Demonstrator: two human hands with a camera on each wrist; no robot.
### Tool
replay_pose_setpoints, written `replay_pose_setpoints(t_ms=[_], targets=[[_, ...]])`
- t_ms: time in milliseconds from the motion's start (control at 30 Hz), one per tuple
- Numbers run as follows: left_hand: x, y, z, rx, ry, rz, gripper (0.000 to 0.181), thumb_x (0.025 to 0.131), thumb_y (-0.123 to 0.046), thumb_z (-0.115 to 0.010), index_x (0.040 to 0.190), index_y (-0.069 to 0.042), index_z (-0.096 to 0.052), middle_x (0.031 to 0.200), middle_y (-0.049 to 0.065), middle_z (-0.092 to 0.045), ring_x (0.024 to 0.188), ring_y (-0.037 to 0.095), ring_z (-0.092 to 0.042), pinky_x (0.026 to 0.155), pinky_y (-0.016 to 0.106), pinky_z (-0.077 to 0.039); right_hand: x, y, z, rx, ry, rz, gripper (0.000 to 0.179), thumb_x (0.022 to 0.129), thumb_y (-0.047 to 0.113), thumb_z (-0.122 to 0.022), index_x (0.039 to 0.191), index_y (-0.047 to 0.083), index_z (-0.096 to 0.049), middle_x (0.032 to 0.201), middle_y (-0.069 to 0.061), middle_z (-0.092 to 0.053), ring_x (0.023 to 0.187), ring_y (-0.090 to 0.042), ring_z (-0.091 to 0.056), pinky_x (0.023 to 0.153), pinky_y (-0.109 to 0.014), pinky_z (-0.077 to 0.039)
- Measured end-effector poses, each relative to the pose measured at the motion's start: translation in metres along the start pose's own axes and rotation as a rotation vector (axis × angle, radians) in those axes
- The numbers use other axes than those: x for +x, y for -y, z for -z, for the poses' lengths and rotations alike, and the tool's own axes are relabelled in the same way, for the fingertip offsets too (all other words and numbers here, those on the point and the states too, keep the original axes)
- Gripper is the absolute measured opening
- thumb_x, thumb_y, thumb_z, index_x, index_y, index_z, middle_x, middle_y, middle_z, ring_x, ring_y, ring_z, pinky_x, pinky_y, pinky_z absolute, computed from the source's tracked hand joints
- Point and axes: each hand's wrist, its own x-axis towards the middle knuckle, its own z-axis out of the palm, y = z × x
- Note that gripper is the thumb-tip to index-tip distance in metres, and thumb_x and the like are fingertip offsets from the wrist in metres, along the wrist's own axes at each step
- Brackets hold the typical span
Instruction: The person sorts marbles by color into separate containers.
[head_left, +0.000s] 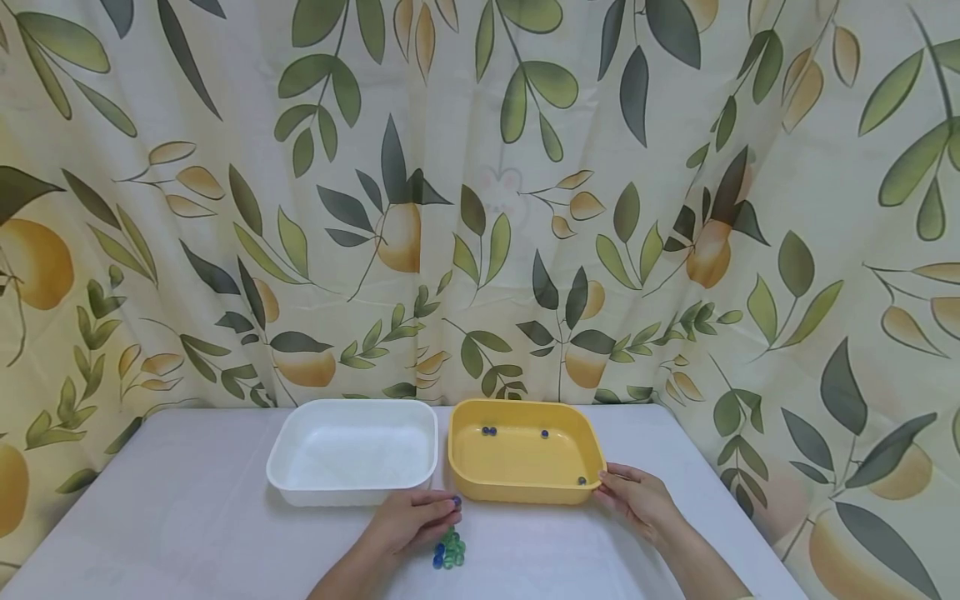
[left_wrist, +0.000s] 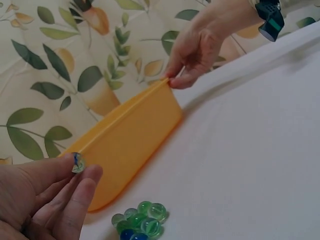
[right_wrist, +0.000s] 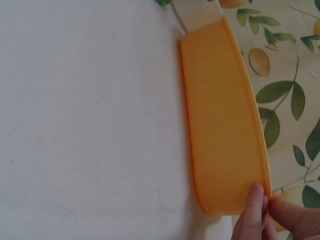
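Observation:
Between thumb and fingertips my left hand (head_left: 408,521) pinches a glass marble (left_wrist: 78,163), clear with blue inside, close to the front left corner of the yellow tray (head_left: 525,492). Several dark marbles (head_left: 490,431) lie apart on that tray's floor. My right hand (head_left: 641,500) grips the tray's rim at its front right corner, thumb on one side and fingers on the outer wall, as the right wrist view shows. Just below my left hand, a cluster of green and blue marbles (left_wrist: 145,220) rests on the white tabletop.
A white tray (head_left: 352,497) stands left of the yellow one, with a narrow gap between them. Both sit on a white-covered table (head_left: 187,500). Behind the table hangs a curtain (head_left: 480,208) printed with leaves and fruit.

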Motion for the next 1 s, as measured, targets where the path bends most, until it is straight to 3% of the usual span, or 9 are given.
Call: replay_pose_setpoints(t_ms=[233, 567, 767, 1000], targets=[[0.001, -0.012, -0.007, 0.027, 0.005, 0.018, 0.027, 0.091, -0.01, -0.07, 0.115, 0.002, -0.068, 0.104, 0.018, -0.073, 0.09, 0.019, -0.073, 0.081, 0.028, -0.058, 0.003, 0.0, 0.0, -0.007, 0.0, -0.009, 0.056, 0.096, 0.002, -0.059, 0.142, -0.016, -0.033, 0.104, -0.016, -0.066, 0.082, -0.012, -0.068, 0.084, -0.031, -0.058], [0.003, -0.037, -0.016, 0.01, 0.011, -0.098, 0.028, 0.09, -0.006, -0.069, 0.115, 0.008, -0.067, 0.103, 0.018, -0.073, 0.09, 0.023, -0.074, 0.081, 0.031, -0.058, 0.003, -0.001, 0.001, 0.002, 0.007, -0.011, 0.056, 0.096, 0.002, -0.059, 0.142, -0.017, -0.032, 0.104, -0.017, -0.066, 0.084, -0.013, -0.069, 0.085, -0.032, -0.058], [0.011, -0.046, -0.018, 0.015, -0.03, -0.083, 0.027, 0.09, -0.008, -0.071, 0.113, 0.006, -0.068, 0.102, 0.017, -0.074, 0.086, 0.019, -0.074, 0.085, 0.033, -0.057, 0.004, 0.0, 0.001, 0.003, 0.0, -0.015, 0.056, 0.096, 0.001, -0.06, 0.142, -0.017, -0.033, 0.104, -0.017, -0.066, 0.082, -0.013, -0.069, 0.085, -0.032, -0.058], [0.022, -0.054, -0.021, 0.079, -0.108, -0.055, 0.028, 0.089, -0.015, -0.073, 0.112, 0.001, -0.07, 0.097, 0.01, -0.075, 0.088, 0.019, -0.074, 0.078, 0.026, -0.058, 0.004, 0.001, 0.0, -0.001, -0.007, -0.022, 0.057, 0.095, 0.002, -0.061, 0.142, -0.016, -0.033, 0.106, -0.018, -0.066, 0.083, -0.013, -0.069, 0.085, -0.032, -0.058]])
